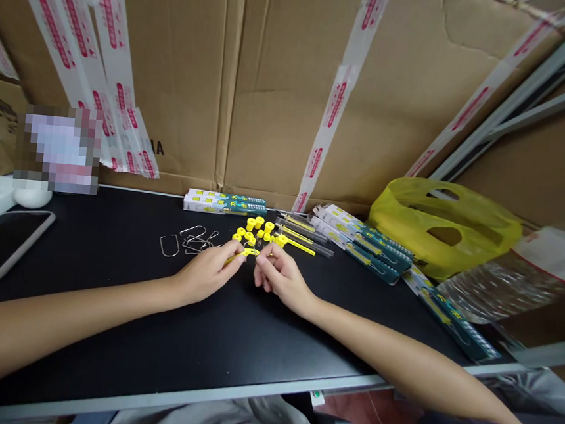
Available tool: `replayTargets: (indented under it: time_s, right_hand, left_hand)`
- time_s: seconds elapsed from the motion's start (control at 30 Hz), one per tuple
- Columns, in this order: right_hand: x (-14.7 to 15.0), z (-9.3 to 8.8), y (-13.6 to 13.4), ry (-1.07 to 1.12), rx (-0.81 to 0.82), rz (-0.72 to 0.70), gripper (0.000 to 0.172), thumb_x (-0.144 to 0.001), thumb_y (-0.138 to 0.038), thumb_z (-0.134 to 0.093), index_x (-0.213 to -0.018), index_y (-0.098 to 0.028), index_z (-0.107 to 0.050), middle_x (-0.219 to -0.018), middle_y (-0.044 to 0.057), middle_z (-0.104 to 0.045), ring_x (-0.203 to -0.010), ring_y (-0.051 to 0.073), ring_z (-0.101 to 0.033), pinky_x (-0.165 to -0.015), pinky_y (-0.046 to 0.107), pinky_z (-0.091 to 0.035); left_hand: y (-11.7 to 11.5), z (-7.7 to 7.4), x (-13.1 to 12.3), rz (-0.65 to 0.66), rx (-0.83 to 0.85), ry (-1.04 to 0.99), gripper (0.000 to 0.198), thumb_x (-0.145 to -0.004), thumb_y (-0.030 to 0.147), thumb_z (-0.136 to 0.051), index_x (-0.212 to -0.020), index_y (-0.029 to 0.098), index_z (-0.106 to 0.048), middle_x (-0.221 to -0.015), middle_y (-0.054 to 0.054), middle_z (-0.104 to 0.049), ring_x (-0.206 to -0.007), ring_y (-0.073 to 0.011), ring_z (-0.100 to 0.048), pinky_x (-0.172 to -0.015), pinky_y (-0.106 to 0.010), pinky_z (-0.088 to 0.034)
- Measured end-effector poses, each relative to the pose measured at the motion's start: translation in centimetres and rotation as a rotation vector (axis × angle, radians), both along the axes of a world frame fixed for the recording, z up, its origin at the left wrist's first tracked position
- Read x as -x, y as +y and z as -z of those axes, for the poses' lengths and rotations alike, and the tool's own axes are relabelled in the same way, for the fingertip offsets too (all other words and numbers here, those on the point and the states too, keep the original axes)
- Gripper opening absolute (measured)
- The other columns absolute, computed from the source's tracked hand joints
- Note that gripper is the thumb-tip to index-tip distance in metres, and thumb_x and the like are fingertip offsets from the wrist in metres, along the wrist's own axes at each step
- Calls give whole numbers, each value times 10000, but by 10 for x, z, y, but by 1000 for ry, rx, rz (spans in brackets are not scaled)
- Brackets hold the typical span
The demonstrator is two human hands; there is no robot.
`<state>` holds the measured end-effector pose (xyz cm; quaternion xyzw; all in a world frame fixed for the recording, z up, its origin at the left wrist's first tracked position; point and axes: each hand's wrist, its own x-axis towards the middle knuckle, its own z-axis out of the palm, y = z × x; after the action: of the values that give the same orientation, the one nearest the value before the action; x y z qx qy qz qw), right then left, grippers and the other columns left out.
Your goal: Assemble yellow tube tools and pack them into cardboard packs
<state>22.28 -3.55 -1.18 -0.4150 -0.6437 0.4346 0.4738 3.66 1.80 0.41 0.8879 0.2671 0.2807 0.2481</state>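
Over the black table [181,348], my left hand [210,272] grips a thin yellow piece [233,257] between thumb and fingers. My right hand [284,278] is pinched close beside it, at the piece's right end; a small wire seems to stand between its fingertips, too small to tell clearly. Just beyond my hands lies a cluster of yellow spools [259,224]. Bent metal wire hooks [169,246] lie to the left of them. Thin yellow rods [299,245] and clear tubes [326,250] lie to the right.
Printed boxes [224,203] lie at the back, with more boxes [359,245] on the right. A yellow plastic bag [411,213] and clear plastic packaging [498,290] are at the far right. A phone [5,247] lies left. Cardboard [282,106] stands behind.
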Motion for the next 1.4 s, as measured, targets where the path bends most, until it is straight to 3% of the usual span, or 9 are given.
replayTargets:
  time_s: [0.23, 0.47, 0.8, 1.0, 1.1, 1.2, 1.4]
  right_hand:
    - [0, -2, 3, 7, 77, -129, 311, -881, -465, -553, -801, -190, -431, -572, -56, -584, -376, 37, -402, -365, 142, -282]
    - [0, -3, 3, -18, 63, -141, 318, -903, -474, -513, -794, -183, -442, -580, -50, -580, -381, 35, -413, -358, 139, -291]
    - [1, 1, 3, 33, 62, -125, 321, -907, -474, -510, -784, -185, -442, -601, -43, -593, -386, 38, -451, -331, 123, -301]
    - [-1, -9, 3, 183, 365, -351, 331, -882, -491, -538, -796, -187, -439, -585, -34, -618, -331, 32, -396, -297, 115, -232]
    - [-2, -12, 2, 217, 448, -399, 325, -872, -479, -559, -805, -177, -462, -581, -29, -614, -326, 29, -373, -296, 116, -222]
    - [-2, -13, 1, 181, 425, -379, 295, -867, -454, -572, -846, -173, -484, -610, -36, -605, -335, 28, -386, -288, 111, -228]
    - [4, -13, -4, 33, 319, -245, 257, -907, -449, -474, -858, -198, -458, -612, -41, -586, -354, 52, -416, -281, 122, -230]
  left_hand:
    - [-4, -3, -2, 45, 249, -23, 248, -954, 362, -342, -795, 196, -434, -591, 68, -429, -504, -95, -420, -504, -220, -346]
    - [-2, 2, -2, 115, 504, -54, 275, -940, 455, -383, -853, 200, -437, -539, 76, -499, -415, -80, -473, -434, -190, -405]
    - [-5, 0, -2, 95, 373, -33, 234, -955, 405, -367, -901, 193, -448, -552, 84, -498, -396, -63, -462, -444, -186, -382]
    - [-3, 5, -5, 110, 459, -207, 302, -901, 414, -482, -1076, 169, -464, -521, 118, -361, -389, -54, -306, -399, -192, -251]
    - [-3, 6, -7, 155, 519, -263, 238, -879, 405, -507, -903, 169, -484, -542, 105, -367, -399, -46, -285, -406, -202, -238]
    - [-3, 6, -8, 165, 516, -269, 230, -870, 384, -516, -782, 183, -446, -581, 85, -386, -444, -51, -312, -431, -204, -251]
    - [0, 10, -8, 33, 359, -223, 184, -831, 299, -520, -729, 190, -412, -647, 60, -392, -581, -88, -364, -513, -210, -301]
